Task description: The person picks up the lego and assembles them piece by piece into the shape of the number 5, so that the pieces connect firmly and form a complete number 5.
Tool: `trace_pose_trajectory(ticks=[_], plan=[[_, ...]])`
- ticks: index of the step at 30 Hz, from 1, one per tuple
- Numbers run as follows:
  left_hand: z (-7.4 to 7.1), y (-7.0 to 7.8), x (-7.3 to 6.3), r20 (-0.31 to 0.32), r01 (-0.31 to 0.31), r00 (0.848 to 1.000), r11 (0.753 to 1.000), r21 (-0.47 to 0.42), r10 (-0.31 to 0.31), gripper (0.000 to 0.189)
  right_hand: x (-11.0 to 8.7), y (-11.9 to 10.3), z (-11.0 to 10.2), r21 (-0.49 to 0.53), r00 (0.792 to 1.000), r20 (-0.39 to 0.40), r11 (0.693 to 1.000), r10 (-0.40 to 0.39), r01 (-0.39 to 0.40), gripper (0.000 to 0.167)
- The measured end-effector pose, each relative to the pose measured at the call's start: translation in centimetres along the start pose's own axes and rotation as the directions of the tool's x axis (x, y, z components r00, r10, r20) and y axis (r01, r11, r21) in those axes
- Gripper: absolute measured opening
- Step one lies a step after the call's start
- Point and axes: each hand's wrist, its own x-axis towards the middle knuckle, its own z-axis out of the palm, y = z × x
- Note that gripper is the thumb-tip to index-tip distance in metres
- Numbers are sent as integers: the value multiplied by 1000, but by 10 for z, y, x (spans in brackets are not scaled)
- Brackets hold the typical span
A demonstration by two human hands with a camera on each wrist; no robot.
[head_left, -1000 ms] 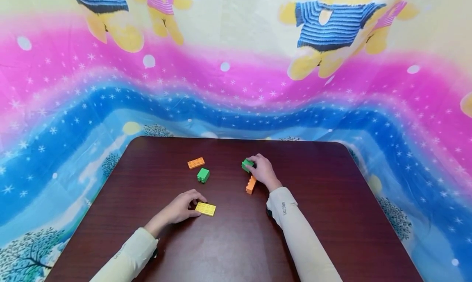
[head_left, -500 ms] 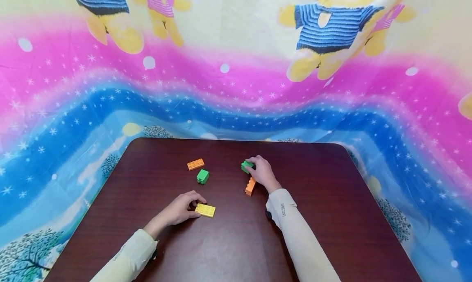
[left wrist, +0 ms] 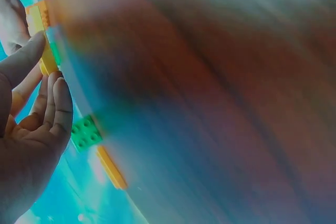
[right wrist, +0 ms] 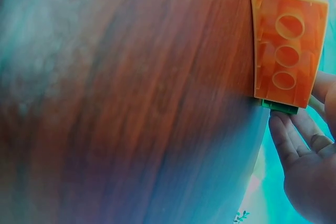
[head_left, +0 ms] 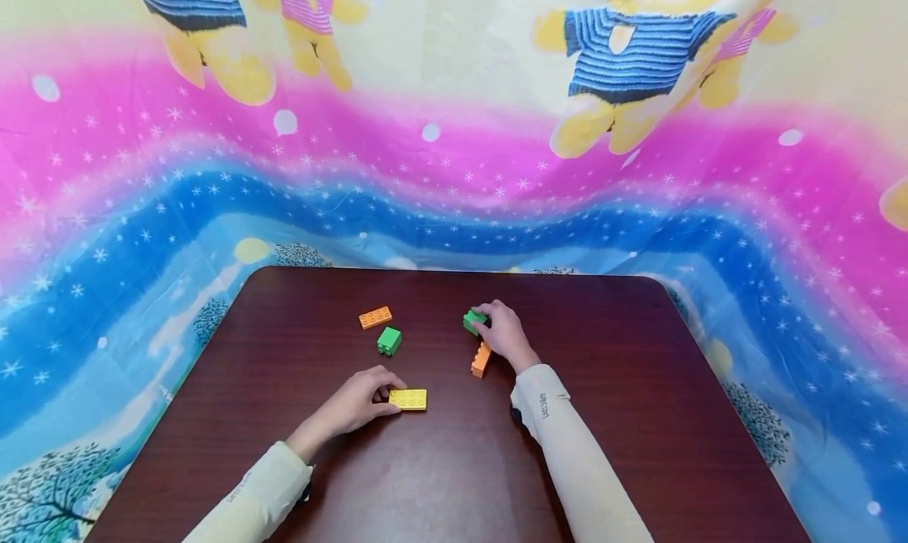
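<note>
In the head view my left hand (head_left: 357,403) pinches the left end of a thin yellow toy building brick (head_left: 409,399), studs up. The left wrist view shows the thumb on one side of that yellow brick (left wrist: 42,45) and fingers on the other. Farther back, my right hand (head_left: 505,330) grips a green building block (head_left: 473,321), partly covered by the fingers. Just nearer than this hand, an orange brick (head_left: 480,359) lies on its side. Its hollow underside with round tubes fills the upper right of the right wrist view, where the green block (right wrist: 278,107) is mostly hidden behind it.
A second green block (head_left: 388,341) lies on its side left of centre. Behind it sits a flat orange brick (head_left: 375,317), studs up. The dark wooden table (head_left: 624,417) ends at a printed curtain (head_left: 454,172) at the back and sides.
My left hand has shifted the yellow brick a little to the right and turned it slightly, so its long side runs level across the view. The right hand keeps its place on the green block.
</note>
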Motion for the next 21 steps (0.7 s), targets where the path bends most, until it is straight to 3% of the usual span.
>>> trace_pose_trajectory(ticks=[8, 13, 21], plan=[[10, 22, 14, -6, -36, 999, 998, -45, 36, 29, -1, -1, 0, 6, 1000, -1, 1000, 6, -6, 39], [17, 33, 21, 26, -28, 999, 998, -54, 29, 29, -1, -2, 0, 7, 1000, 6, 1000, 5, -5, 40], [27, 38, 29, 66, -26, 997, 999, -22, 27, 27, 0, -1, 0, 4, 1000, -3, 1000, 1, -1, 39]])
